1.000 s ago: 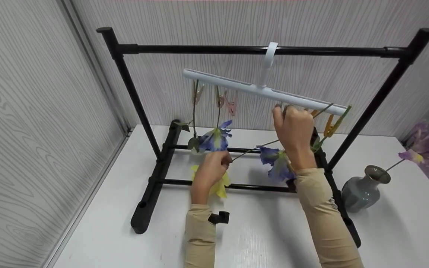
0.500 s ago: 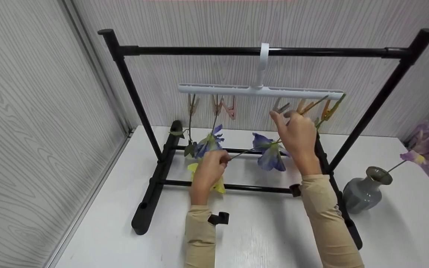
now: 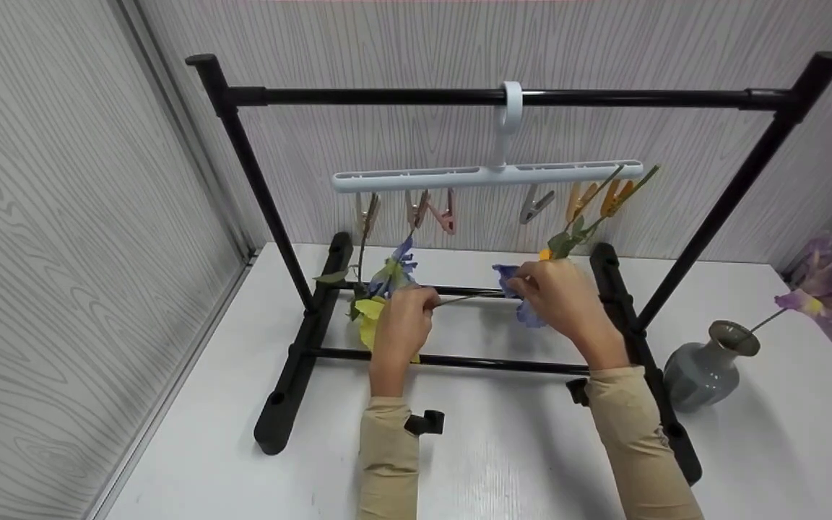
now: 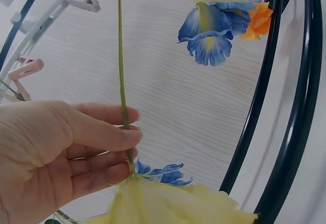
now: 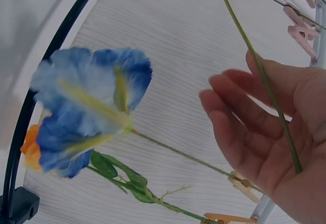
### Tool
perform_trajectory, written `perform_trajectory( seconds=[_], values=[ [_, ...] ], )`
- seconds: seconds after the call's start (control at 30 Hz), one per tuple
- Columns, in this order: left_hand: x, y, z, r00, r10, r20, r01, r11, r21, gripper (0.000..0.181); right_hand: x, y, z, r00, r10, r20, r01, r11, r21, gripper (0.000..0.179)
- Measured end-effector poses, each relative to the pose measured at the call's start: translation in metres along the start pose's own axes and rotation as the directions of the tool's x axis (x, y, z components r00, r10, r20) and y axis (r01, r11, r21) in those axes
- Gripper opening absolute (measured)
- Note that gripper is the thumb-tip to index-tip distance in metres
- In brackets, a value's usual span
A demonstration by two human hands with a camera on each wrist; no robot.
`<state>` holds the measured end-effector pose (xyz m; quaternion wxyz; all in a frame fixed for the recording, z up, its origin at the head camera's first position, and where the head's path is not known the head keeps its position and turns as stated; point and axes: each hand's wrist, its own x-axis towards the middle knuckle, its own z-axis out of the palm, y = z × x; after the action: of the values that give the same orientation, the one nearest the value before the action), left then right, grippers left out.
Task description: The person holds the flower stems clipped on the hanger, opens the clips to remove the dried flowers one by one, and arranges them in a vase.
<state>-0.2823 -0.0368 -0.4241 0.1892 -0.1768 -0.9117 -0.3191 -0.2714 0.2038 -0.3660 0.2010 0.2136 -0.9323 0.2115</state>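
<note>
My left hand (image 3: pixel 403 318) pinches the green stem (image 4: pixel 121 56) of a yellow artificial flower (image 4: pixel 153 203) between thumb and fingers, just behind the bloom. The stem runs sideways to my right hand (image 3: pixel 557 296), where its bare end lies across the palm and thumb; those fingers are loosely bent, not wrapped round it. Above both hands a white hanger (image 3: pixel 416 180) with clips hangs from the rack's top bar. The grey clip (image 3: pixel 534 204) has nothing in it. Beside my right hand hangs a blue flower (image 5: pixel 86 96), clipped by its stem and partly hidden in the head view.
A black rack (image 3: pixel 387 97) spans the white table. Orange clips (image 3: pixel 612 198) hold stems at the hanger's right; more flowers hang at left, near an unfilled pink clip (image 3: pixel 447 213). A grey vase (image 3: pixel 701 368) with a purple flower (image 3: pixel 824 292) stands at right.
My right hand has left the grey clip and moved down to the stem's end. The hanger, earlier tilted down at right, has swung nearly level. My left hand has barely moved.
</note>
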Motion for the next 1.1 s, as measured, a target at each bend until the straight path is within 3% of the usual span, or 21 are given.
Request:
perform_trajectory(
  seconds=[0.17,0.33,0.73,0.97,1.1],
  values=[
    [0.001,0.0,0.0,1.0,-0.001,-0.021,0.001,1.0,0.014,0.02,-0.008,0.004,0.001,0.997,-0.029,0.072,0.024,0.997,0.07,0.009],
    [0.003,0.005,0.004,1.0,0.009,-0.013,-0.008,0.998,0.056,0.021,-0.015,0.007,0.007,0.994,-0.043,0.096,0.033,0.994,0.103,0.009],
    [0.005,0.031,0.025,0.993,0.12,0.012,-0.12,0.978,0.171,0.022,-0.033,0.011,0.033,0.993,-0.031,0.114,0.014,0.989,0.146,0.025],
    [0.007,0.037,0.033,0.982,0.188,0.01,-0.186,0.96,0.208,0.018,-0.045,0.015,0.043,0.993,0.012,0.119,-0.035,0.98,0.196,0.019],
    [0.008,0.036,0.036,0.972,0.234,-0.01,-0.228,0.953,0.198,0.019,-0.051,0.018,0.043,0.989,0.009,0.149,-0.05,0.96,0.274,0.014]
  ],
)
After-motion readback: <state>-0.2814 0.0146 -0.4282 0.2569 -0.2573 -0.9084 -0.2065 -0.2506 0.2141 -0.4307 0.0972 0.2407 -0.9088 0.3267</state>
